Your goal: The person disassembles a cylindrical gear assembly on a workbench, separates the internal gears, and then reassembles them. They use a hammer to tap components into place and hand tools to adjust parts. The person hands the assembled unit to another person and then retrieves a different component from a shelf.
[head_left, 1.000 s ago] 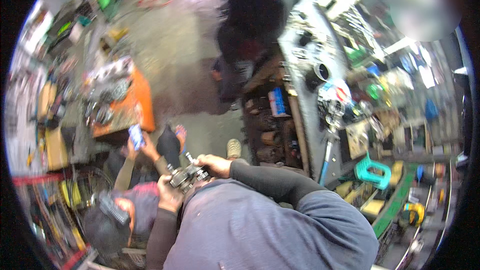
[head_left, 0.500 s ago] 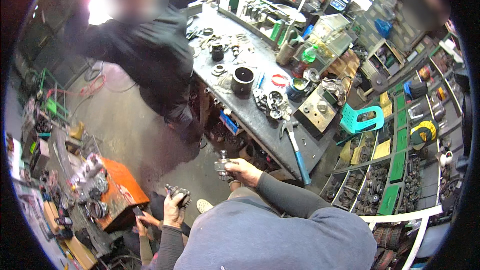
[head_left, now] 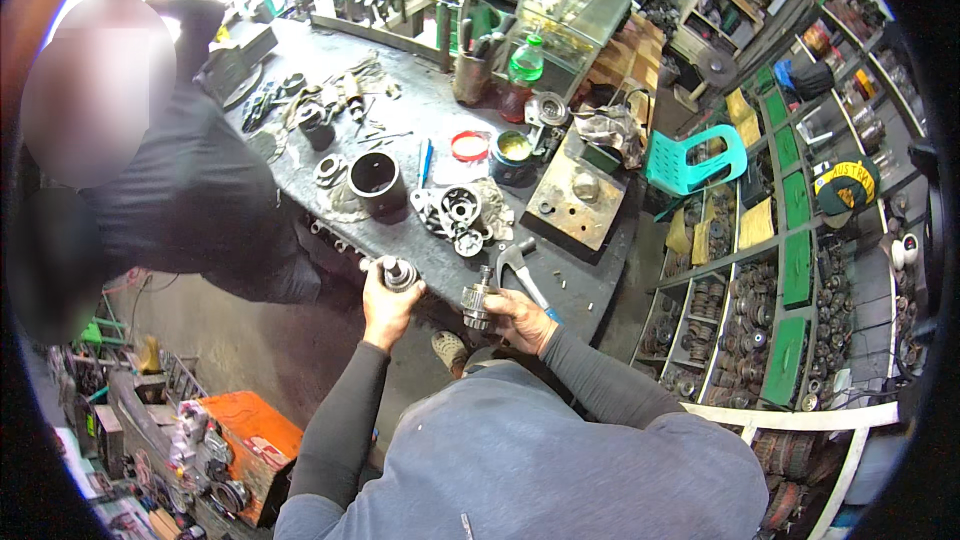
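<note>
My left hand (head_left: 388, 312) is closed around a round metal gear part with a short shaft (head_left: 398, 273), its shiny end facing up. Close by on the right, my right hand (head_left: 520, 322) grips a toothed metal gear on a thin shaft (head_left: 477, 304), held upright by fingers and thumb. The two parts are apart, both in front of the workbench edge. On the bench (head_left: 330, 195) just beyond stand a black metal cylinder (head_left: 376, 183) and a cast metal housing (head_left: 461, 208). A hammer with a blue handle (head_left: 524, 274) lies beyond my right hand.
A person in dark clothes (head_left: 185, 190) stands at the left by the bench. Further back are a green-capped bottle (head_left: 525, 60), an open grease tin (head_left: 513, 150) and a metal plate block (head_left: 570, 190). A teal plastic chair (head_left: 697, 157) and shelves of parts (head_left: 735, 310) fill the right.
My left hand has come up and right with its part, beside my right hand. My view has shifted nearer the bench. The other person has lowered their raised arms and appears further left.
</note>
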The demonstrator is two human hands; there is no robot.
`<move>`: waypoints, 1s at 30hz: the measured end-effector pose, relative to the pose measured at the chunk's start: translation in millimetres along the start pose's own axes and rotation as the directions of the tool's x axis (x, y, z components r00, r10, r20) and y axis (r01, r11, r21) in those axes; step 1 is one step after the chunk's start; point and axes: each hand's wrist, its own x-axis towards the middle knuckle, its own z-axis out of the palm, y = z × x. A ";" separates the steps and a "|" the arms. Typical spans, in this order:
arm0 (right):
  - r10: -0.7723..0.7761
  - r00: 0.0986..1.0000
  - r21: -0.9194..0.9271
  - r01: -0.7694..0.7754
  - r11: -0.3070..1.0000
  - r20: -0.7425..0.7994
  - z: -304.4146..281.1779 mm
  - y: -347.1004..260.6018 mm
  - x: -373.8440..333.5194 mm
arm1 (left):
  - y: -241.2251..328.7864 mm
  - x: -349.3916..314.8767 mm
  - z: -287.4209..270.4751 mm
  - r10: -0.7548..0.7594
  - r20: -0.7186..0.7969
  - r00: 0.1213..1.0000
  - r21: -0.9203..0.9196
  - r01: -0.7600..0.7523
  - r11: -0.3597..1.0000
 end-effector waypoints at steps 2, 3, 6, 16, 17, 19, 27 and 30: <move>-0.089 0.993 -0.184 0.073 0.980 -0.080 -13.5 -8.8 8.4 | 21.5 27.2 24.4 0.014 -0.013 1.000 0.173 -0.011 0.985; -0.171 0.981 -0.312 0.136 0.940 -0.087 -21.8 -10.4 15.0 | 23.8 39.1 34.9 0.050 0.001 0.999 0.165 -0.049 0.985; -0.327 0.939 -0.654 0.180 0.735 -0.109 -19.9 -16.1 29.3 | 2.4 58.5 47.8 0.078 0.038 0.996 0.186 -0.083 0.979; -0.700 0.702 -0.917 0.182 0.355 -0.131 1.9 32.0 80.4 | 2.2 84.4 47.8 0.045 0.259 0.965 0.337 -0.134 0.932; -0.686 0.716 -0.924 0.161 0.346 -0.132 3.0 35.3 82.4 | 7.0 82.9 45.0 -0.012 0.255 0.967 0.361 -0.084 0.929; -0.673 0.731 -0.930 0.159 0.331 -0.114 -7.4 49.6 86.2 | 6.9 80.0 39.1 0.041 0.305 0.951 0.332 -0.147 0.932; -0.620 0.766 -0.951 0.039 0.308 -0.169 -3.7 27.4 65.2 | -5.3 32.1 -16.6 0.007 0.080 0.997 0.276 -0.029 0.961; -0.703 0.700 -0.977 0.037 0.208 -0.123 9.7 -38.2 25.3 | -6.5 -3.2 -54.5 -0.019 -0.031 0.999 0.266 0.027 0.964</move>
